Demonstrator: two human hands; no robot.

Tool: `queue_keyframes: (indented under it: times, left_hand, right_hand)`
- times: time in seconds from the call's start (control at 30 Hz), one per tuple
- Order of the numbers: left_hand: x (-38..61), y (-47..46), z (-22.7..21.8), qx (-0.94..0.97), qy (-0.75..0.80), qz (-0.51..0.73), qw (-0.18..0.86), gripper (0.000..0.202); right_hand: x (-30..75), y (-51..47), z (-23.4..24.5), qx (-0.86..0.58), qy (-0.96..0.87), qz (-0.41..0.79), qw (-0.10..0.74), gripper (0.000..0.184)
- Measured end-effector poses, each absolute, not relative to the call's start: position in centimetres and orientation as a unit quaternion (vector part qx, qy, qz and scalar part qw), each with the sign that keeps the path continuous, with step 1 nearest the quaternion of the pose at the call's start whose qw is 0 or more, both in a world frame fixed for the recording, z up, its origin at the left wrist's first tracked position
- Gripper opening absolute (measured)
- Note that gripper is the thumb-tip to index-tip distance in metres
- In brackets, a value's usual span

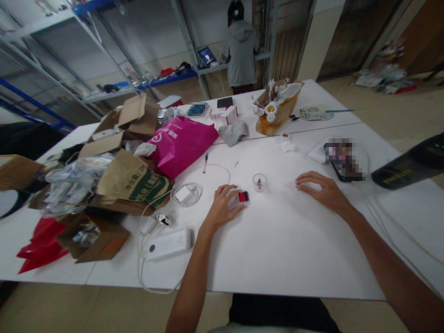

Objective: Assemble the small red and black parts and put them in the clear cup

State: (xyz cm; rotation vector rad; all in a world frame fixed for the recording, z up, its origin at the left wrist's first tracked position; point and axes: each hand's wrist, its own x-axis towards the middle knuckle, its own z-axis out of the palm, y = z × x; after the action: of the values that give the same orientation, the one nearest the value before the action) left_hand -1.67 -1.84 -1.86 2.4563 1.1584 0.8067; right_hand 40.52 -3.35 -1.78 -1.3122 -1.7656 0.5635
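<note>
My left hand rests on the white table with thumb and fingers around a small clear case. Red and black pieces show inside the case; their kind is too small to tell. Just beyond it to the right stands a small clear cup with a little dark and reddish thing in it. Further right, my right hand lies on the tabletop, fingers apart and slightly curled, holding nothing. The nearest thing to it is a phone propped on a white object.
A white power bank and a coiled cable with a charger lie left of my arm. Beyond are a pink bag, cardboard boxes and a pen. A black bottle is at right. A person stands behind the table.
</note>
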Motion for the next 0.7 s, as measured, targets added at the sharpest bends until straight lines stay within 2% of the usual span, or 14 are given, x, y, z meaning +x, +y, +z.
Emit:
queue_keyframes:
  times: [0.13,0.27,0.5,0.7]
  left_hand:
    - [-1.6,-1.9,-1.2,0.809,0.418,0.380,0.160,0.051]
    - [-1.4,-1.7,-1.1,0.712,0.459,0.491,0.206,0.057]
    - [-0.9,-1.3,-1.9,0.631,0.445,0.554,0.311,0.064]
    - [0.6,-2.8,-1.2,0.668,0.389,0.524,0.358,0.052]
  right_hand:
    - [39.7,-3.4,-1.8,-0.555,-0.592,0.277,0.515,0.029]
    - [38.7,-3.2,-1.8,-0.521,-0.491,0.345,0.607,0.028]
    - [38.0,-3.2,-1.3,-0.493,-0.434,0.402,0.638,0.029]
    - [35.4,-4.4,-0.6,-0.498,-0.485,0.409,0.592,0.030]
